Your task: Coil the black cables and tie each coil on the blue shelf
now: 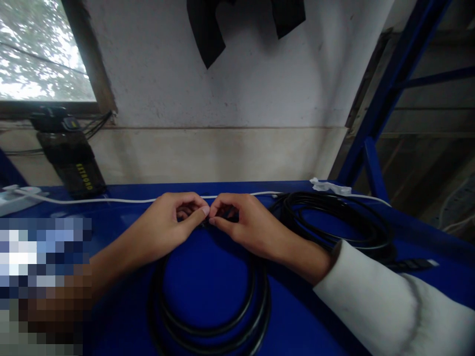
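So both hands are busy at the 12 o'clock of the black cable coil, which lies on the blue bench around 6 o'clock in the view. Left hand and right hand each have thumb and fingers pinched nearly closed, tips almost meeting over a small dark bit. Looks like they've both got hold of it (can't make out what it is, maybe a tie, maybe cable). I'd call this step fiddly fingertip work at the top of the loops. Next move calls for a light, steady pinch from both sides, loops kept together. Second black cable coil sits around 3 o'clock, plug at about 4.
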The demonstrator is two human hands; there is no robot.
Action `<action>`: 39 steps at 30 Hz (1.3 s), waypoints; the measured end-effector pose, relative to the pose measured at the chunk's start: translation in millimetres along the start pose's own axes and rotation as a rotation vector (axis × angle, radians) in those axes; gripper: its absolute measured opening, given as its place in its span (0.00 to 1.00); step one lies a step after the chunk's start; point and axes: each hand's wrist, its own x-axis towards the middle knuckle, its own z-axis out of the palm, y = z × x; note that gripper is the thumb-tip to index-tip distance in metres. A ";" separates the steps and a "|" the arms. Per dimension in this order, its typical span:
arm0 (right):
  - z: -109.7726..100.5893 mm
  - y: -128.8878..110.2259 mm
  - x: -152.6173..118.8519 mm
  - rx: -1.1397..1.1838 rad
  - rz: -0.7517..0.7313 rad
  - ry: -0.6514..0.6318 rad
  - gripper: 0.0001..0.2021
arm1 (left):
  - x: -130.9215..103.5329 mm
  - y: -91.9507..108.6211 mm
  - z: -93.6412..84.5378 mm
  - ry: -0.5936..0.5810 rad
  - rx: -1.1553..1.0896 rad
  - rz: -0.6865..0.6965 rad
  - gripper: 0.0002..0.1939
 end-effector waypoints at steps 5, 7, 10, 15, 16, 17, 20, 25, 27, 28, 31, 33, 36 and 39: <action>-0.1 0.1 -0.8 0.024 0.044 0.001 0.07 | -1.0 -2.1 1.7 -0.038 0.003 0.021 0.09; 0.0 0.8 -0.7 0.046 0.052 -0.001 0.07 | 0.2 -5.1 3.2 -0.026 0.004 0.015 0.10; 1.0 4.0 0.1 0.059 0.057 0.009 0.06 | 2.5 -7.6 5.3 -0.014 0.020 0.008 0.11; 2.3 8.0 1.7 0.066 0.077 0.013 0.04 | 3.0 -5.9 6.5 -0.006 -0.020 -0.015 0.12; 2.1 7.9 1.8 0.058 0.079 0.013 0.04 | 2.8 -5.6 6.4 0.006 -0.034 -0.025 0.13; 1.7 7.4 1.8 0.045 0.080 0.012 0.04 | 2.6 -5.4 6.2 0.019 -0.048 -0.034 0.13; 0.0 5.5 1.0 -0.005 0.062 -0.004 0.04 | 2.3 -4.6 5.7 0.040 -0.096 -0.049 0.11; -0.4 6.7 -0.4 -0.062 0.030 -0.007 0.06 | 2.4 -2.8 4.4 0.053 -0.165 -0.063 0.09; 0.4 7.9 -0.1 -0.051 0.035 -0.016 0.06 | 2.5 -3.0 2.9 0.049 -0.194 -0.071 0.08; 0.6 8.1 0.1 -0.046 0.039 -0.021 0.06 | 2.6 -3.5 1.8 0.047 -0.210 -0.076 0.09; 0.4 6.0 0.6 -0.047 0.039 -0.023 0.06 | 2.8 -5.6 -2.3 0.031 -0.244 -0.102 0.09; -0.4 3.1 0.4 -0.058 0.042 -0.019 0.06 | 2.7 -7.1 -4.5 0.002 -0.256 -0.111 0.10; -1.5 -1.0 -0.4 -0.069 0.060 -0.020 0.06 | 1.9 -9.2 -5.4 -0.042 -0.257 -0.098 0.10; -1.6 -3.0 -0.7 -0.058 0.075 -0.031 0.05 | 0.8 -9.9 -4.1 -0.047 -0.227 -0.064 0.09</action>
